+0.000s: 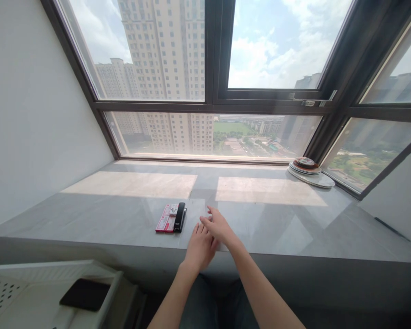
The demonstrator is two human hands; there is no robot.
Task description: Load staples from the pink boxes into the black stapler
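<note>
My left hand (pixel 201 246) rests near the front edge of the grey stone windowsill (pixel 130 221), its fingers spread and holding nothing. Partly over it lies my right hand (pixel 219 226), crossing its fingers; the right fingers are apart and hold nothing. To the left of both hands, a black stapler (pixel 180 217) stands along the right side of some small red and white boxes (pixel 164 221). Neither hand touches the stapler or the boxes.
A stack of round plates or discs (pixel 306 168) sits at the back right by the window frame (pixel 212 108). At the lower left, below the sill, a black flat object (pixel 85 294) lies on a white plastic unit (pixel 27 297).
</note>
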